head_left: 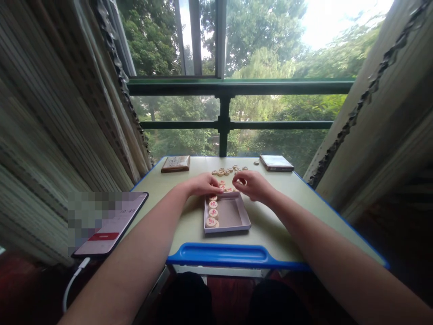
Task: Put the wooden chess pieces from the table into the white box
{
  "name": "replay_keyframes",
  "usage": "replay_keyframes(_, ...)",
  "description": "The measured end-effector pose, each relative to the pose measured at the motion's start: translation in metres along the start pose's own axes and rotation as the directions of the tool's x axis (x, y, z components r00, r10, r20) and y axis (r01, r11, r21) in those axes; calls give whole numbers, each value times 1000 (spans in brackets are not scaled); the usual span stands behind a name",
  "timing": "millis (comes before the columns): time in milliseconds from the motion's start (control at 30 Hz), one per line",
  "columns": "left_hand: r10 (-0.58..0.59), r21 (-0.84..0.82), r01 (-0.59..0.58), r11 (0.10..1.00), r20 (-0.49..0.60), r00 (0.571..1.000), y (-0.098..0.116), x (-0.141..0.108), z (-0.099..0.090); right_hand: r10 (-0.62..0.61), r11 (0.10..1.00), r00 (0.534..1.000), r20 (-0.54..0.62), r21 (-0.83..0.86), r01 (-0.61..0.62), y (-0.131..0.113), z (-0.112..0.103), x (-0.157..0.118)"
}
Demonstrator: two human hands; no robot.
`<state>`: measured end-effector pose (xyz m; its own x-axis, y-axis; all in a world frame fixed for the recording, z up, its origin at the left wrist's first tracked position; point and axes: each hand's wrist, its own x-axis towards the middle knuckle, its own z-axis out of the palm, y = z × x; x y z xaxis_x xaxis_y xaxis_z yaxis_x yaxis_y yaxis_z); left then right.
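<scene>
A shallow white box (227,230) lies open on the table, with a column of round xiangqi pieces (213,212) marked in red along its left side. At the box's far left corner, my left hand (204,184) has its thumb and fingers closed about a piece at the rim. Just right of it, more red-marked pieces (229,189) sit at the far edge of the box. My right hand (253,184) is beyond the far right corner, fingers curled in a pinch. What is between those fingertips is hidden.
Several loose pieces (221,172) are scattered farther back on the table (277,225). A small brown box (176,164) stands back left, a flat case (276,163) back right. A phone (113,225) with a white cable is at the left. A blue tray edge (223,254) runs along the front.
</scene>
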<state>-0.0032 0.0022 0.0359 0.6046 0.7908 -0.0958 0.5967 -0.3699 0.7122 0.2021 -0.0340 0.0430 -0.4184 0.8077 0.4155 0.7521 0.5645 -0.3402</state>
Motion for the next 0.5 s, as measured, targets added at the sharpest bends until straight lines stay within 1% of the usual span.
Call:
replay_keyframes(67, -23, -1, 23, 1000, -9, 1000, 0, 1, 1, 132, 990, 988, -82, -45, -136, 20, 1, 4)
replay_keyframes(100, -30, -11, 29, 1000, -10, 1000, -1, 2, 1, 179, 980, 977, -111, -61, -187, 28, 2, 6)
replay_keyframes(167, -27, -35, 27, 999, -13, 1000, -2, 3, 3, 208, 973, 972, -112, -82, -217, 41, 6, 8)
replay_keyframes(267, -16, -55, 13, 998, -46, 999, -3, 6, 8, 199, 970, 979, -40, -135, -202, 48, 14, 10)
replay_keyframes(300, -14, -48, 10, 999, -81, 997, -4, 7, 9, 202, 967, 979, -16, -155, -202, 48, 16, 11)
replay_keyframes(367, 16, 11, -14, 1000, -201, 980, -5, 9, 10, 219, 960, 976, 8, -179, -214, 48, 20, 13)
replay_keyframes(433, 93, 121, -56, 991, -328, 940, -7, 12, 10, 237, 956, 971, 2, -176, -233, 48, 22, 14)
replay_keyframes(500, 172, 218, -90, 972, -394, 903, -9, 15, 9, 239, 957, 971, 3, -170, -235, 49, 24, 16)
